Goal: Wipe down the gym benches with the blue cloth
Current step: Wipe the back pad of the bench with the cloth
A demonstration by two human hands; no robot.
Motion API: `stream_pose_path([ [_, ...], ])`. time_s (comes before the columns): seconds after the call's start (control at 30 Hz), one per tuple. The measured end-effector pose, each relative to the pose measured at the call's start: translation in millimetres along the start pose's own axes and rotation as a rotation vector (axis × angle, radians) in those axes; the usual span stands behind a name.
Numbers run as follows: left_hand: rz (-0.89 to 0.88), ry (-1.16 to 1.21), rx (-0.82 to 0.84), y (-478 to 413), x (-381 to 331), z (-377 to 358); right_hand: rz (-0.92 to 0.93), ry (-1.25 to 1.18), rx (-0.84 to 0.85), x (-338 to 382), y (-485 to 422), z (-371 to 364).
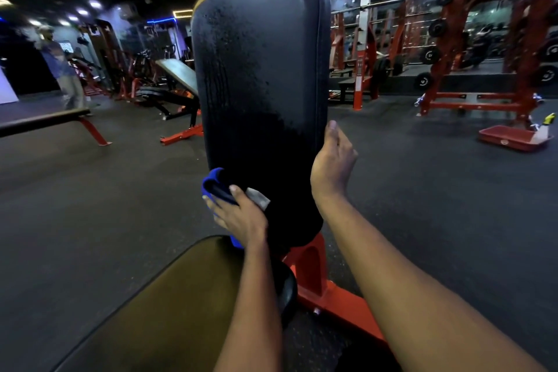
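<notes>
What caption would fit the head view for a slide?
Left hand holds the cloth against the lower backrest; right hand grips its edge.

Holds cloth point(213, 186) in left grip point(238, 214), thumb on top. Clasps pad point(259, 54) edge with right grip point(332, 166), thumb upward, both forearms outstretched.

The black backrest point(259, 69) of the gym bench stands upright, its upper part finely speckled; the left hand point(238, 216) holds the blue cloth point(213, 186) against its lower left edge; the right hand point(330, 166) grips its right edge, thumb upward; below is the seat pad point(169, 305) on a red frame point(332, 296); far right, a red tray point(510, 137) lies on the floor.
</notes>
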State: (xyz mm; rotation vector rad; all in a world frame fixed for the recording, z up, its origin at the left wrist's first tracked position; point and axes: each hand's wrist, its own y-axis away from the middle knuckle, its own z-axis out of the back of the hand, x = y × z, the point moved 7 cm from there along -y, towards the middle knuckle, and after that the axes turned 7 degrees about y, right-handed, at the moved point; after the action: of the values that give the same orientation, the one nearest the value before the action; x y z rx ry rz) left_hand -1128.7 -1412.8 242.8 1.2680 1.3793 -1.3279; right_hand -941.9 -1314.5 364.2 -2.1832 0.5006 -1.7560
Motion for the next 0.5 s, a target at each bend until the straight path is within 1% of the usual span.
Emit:
stream_pose_path([
  [0.13, 0.064, 0.037, -0.013, -43.0, 13.4, 6.6, -0.010, -0.012, 0.004, -1.2, 1.3, -0.5],
  [0.2, 0.102, 0.067, -0.025, -43.6, 18.3, 9.2, 0.002, -0.003, -0.003, 0.4, 1.8, 0.6],
  [0.27, 0.054, 0.067, -0.054, -15.5, 9.2, 7.8, 0.004, 0.009, -0.013, -1.6, 0.2, 0.1],
  [0.37, -0.066, 0.055, -0.014, 34.4, -0.7, 3.0, 0.021, 0.037, -0.011, -3.8, -0.8, -1.9],
  [0.43, -0.056, 0.030, 0.022, 27.6, 1.5, 0.6, 0.015, 0.024, -0.011, -5.9, -0.5, -2.0],
  [0.5, -0.013, 0.017, 0.005, 0.6, 6.4, 3.6, 0.024, 0.027, -0.012, -5.6, -1.9, -1.4],
])
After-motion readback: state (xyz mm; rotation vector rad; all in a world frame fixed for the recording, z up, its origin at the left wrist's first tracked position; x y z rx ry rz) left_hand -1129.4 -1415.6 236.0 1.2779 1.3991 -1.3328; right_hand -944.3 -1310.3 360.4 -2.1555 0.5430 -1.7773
